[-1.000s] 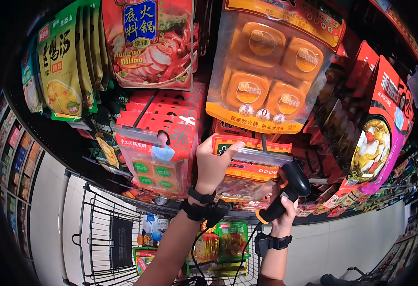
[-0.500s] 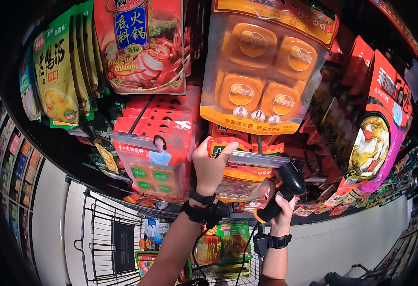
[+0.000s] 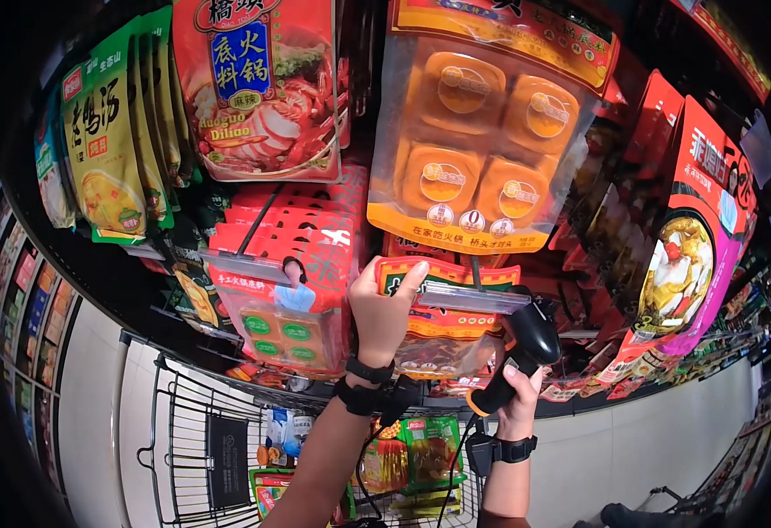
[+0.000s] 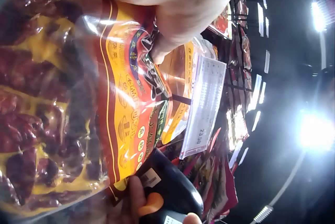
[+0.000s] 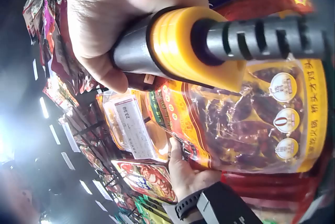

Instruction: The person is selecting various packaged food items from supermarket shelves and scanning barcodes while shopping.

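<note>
Pinches the upper corner of a flat red-and-yellow plastic packet with a clear window over dark red contents (image 3: pixel 447 339) with the left hand (image 3: pixel 379 317), thumb over the top edge. Holds the packet upright, window outward, between the two hands. Cannot tell how the fingers hidden behind the packet lie.

Grips the handle of a black handheld scanner with an orange-yellow end ring (image 3: pixel 526 348) with the right hand (image 3: pixel 520 403), fingers curled round it. Has the rounded scanner head just above that hand, beside the right end of a clear plastic price-label holder (image 3: pixel 473 297). Has a dark ribbed cord (image 5: pixel 267 37) leading from the ringed end, near the right palm.

Wears black bands with dark devices on both wrists.

Above and to the right of the left hand, a large clear-fronted packet of four orange blocks (image 3: pixel 488 145); above and to its left, a red packet with a blue label panel (image 3: pixel 255 92). Just left of the same hand, a row of red packets with green round marks (image 3: pixel 289 304); farther up and left, green-and-gold pouches (image 3: pixel 104 150). Well to the right of the right hand, a red-and-purple packet picturing a bowl (image 3: pixel 685 255). Below both hands, a black wire shopping cart (image 3: pixel 161 422) with colourful packets inside.
</note>
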`<state>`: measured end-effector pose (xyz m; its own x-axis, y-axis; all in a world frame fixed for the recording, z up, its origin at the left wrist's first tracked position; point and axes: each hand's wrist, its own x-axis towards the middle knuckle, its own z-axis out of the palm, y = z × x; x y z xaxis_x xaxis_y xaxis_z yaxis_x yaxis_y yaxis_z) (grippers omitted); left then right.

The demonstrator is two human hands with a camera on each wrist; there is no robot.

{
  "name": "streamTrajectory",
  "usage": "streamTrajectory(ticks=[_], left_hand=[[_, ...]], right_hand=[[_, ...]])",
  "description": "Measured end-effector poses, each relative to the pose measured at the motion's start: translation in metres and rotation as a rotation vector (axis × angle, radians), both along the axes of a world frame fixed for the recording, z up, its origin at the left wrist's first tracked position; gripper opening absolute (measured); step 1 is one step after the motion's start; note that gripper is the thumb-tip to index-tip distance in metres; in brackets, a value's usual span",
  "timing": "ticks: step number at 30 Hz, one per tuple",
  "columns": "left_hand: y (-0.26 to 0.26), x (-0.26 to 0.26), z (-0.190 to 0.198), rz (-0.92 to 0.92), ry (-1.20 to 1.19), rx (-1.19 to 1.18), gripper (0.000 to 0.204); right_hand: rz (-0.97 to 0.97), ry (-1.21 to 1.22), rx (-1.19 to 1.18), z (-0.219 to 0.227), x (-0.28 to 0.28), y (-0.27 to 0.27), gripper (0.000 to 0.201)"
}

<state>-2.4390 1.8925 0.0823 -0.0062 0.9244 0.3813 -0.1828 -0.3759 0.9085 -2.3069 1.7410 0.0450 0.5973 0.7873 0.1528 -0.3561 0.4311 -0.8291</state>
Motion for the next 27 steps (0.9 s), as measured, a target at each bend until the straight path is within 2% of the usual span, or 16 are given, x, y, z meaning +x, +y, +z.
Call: streamTrajectory(ticks=[4,6,8,9,11,18,21,24,25,27], left_hand=[[-0.002,0.001,-0.002,0.03,-0.02,0.005,0.016],[-0.005,0.002,-0.001,0.039,-0.007,0.007,0.02],[-0.008,0.002,-0.001,0.046,0.176,0.063,0.022],[-0.008,0.003,-0.001,0.046,0.175,0.062,0.022],[-0.005,0.005,-0.006,0.032,0.077,0.069,0.024],[-0.003,0.004,-0.011,0.031,0.046,0.047,0.023],[0.004,0.006,-0.013,-0.004,-0.015,0.066,0.016],[0.011,0.01,-0.019,-0.043,-0.074,-0.002,0.015],[0.016,0.014,-0.021,0.011,-0.054,0.056,0.017],[0.03,0.024,-0.025,0.065,-0.033,0.115,0.02]], right_hand=[[0.017,0.011,-0.032,-0.009,0.003,0.0,0.063],[0.003,0.036,0.135,-0.008,0.003,0.005,0.065],[0.018,0.043,0.149,-0.009,0.008,0.007,0.066],[0.032,0.051,0.163,-0.01,0.01,0.007,0.068],[0.04,0.057,0.164,-0.012,0.009,0.01,0.068],[0.026,0.071,0.145,-0.014,0.005,0.011,0.067],[0.022,0.072,0.15,-0.019,0.005,0.014,0.064],[-0.05,0.048,-0.13,-0.046,0.018,0.013,0.053],[-0.048,0.045,-0.133,-0.044,0.017,0.017,0.053],[-0.021,0.035,0.011,-0.037,0.014,0.028,0.052]])
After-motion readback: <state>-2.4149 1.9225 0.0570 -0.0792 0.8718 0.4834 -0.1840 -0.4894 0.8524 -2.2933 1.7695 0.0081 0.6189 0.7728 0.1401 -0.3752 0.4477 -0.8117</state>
